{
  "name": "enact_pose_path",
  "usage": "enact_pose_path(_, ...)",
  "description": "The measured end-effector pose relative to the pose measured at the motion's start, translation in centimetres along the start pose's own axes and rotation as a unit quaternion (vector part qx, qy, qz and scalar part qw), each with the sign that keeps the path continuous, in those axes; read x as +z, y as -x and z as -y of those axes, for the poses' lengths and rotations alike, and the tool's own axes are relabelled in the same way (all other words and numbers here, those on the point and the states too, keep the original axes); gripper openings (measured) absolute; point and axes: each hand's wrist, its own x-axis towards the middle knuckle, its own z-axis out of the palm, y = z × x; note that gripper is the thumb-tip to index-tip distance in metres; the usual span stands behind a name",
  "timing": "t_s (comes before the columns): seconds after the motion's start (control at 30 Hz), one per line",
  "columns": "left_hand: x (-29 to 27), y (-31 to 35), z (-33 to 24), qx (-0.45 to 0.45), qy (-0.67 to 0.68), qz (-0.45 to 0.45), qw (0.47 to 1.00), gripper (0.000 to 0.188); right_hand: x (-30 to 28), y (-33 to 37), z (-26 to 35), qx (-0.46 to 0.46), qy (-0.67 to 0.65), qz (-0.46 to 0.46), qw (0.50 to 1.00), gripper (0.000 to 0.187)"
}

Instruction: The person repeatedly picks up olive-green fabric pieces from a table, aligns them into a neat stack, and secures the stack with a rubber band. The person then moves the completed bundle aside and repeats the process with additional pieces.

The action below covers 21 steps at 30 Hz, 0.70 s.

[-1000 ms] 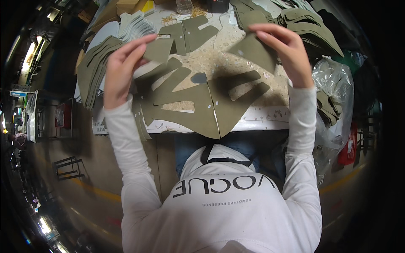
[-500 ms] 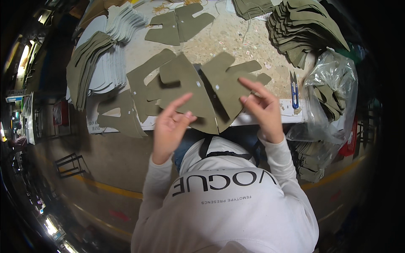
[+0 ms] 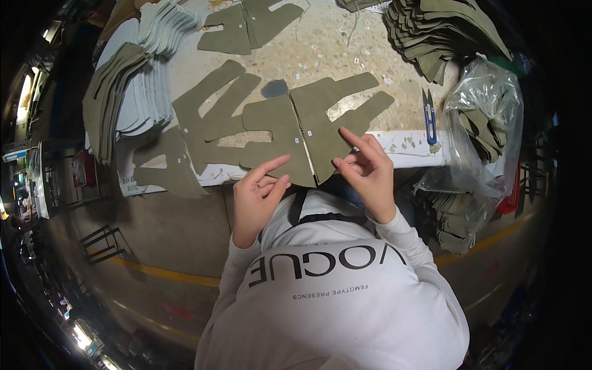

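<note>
Two olive-green cut fabric pieces, a left piece (image 3: 265,123) and a right piece (image 3: 324,105), lie side by side at the table's near edge. A narrow gap runs between their edges, and each bears a small white label near it. My left hand (image 3: 256,200) is at the lower edge of the left piece, its index finger stretched over it and thumb apart. My right hand (image 3: 371,176) rests index finger and thumb, spread apart, on the right piece. Neither hand grips anything visibly. A dark grey rounded patch (image 3: 275,89) shows behind the left piece.
More olive pieces (image 3: 169,163) lie at left, and another pair (image 3: 231,34) farther back. Stacks of olive pieces (image 3: 117,92) and pale pieces (image 3: 151,92) stand left. Back right is a large olive stack (image 3: 438,34). Blue-handled thread snips (image 3: 430,126) lie beside a clear plastic bag (image 3: 487,98).
The two pieces, tilted and overlapping before, now lie flatter with their edges side by side. The right piece has turned. My hands have come slightly closer together, and the view has shifted.
</note>
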Motion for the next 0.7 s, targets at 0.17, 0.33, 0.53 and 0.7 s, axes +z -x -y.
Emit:
enact_pose_path(0.17, -0.1, 0.3, -0.1, 0.008, -0.014, -0.002, 1.0, 0.032, -0.1, 0.4, 0.1, -0.02, 0.06, -0.007, 0.998, 0.049)
enact_pose_path(0.33, 0.4, 0.5, -0.2, 0.014, -0.065, -0.002, 0.998, 0.035, -0.4, 0.4, 0.3, -0.042, 0.105, 0.009, 0.994, 0.051)
enact_pose_path(0.53, -2.5, 0.7, -1.7, -0.087, -0.071, 0.036, 0.993, 0.028, -2.4, -0.1, 1.9, -0.107, 0.334, 0.067, 0.934, 0.037)
enact_pose_path(0.7, -5.1, 0.6, -2.3, -0.001, -0.087, -0.079, 0.993, 0.026, -2.8, 0.1, 2.6, -0.227, 0.392, 0.127, 0.882, 0.041)
